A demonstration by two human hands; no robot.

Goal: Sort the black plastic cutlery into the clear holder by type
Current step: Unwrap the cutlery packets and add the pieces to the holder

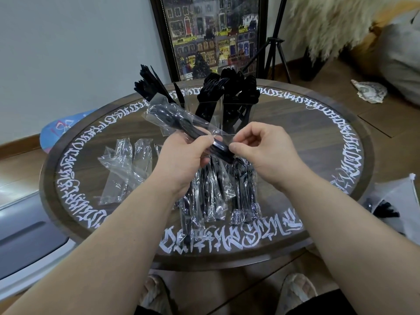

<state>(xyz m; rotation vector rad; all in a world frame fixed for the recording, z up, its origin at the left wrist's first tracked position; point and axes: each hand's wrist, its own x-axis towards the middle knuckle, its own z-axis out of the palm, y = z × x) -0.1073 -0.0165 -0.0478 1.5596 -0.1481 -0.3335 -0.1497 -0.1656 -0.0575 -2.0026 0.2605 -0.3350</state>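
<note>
Both hands are pinching one clear-wrapped black plastic cutlery packet [181, 126]: left hand [181, 155] holding it, right hand [256, 146] working its end. The clear holder [218, 110] is already standing well filled; more wrapped packets [218, 192] are waiting on the round counter [318, 142].

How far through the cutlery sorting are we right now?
Well underway. The clear holder already stands full of knives, forks and spoons, and empty wrappers lie at the left. In hand: left hand and right hand grip a wrapped cutlery pack. Left: the wrapped packs still piled on the table.
</note>
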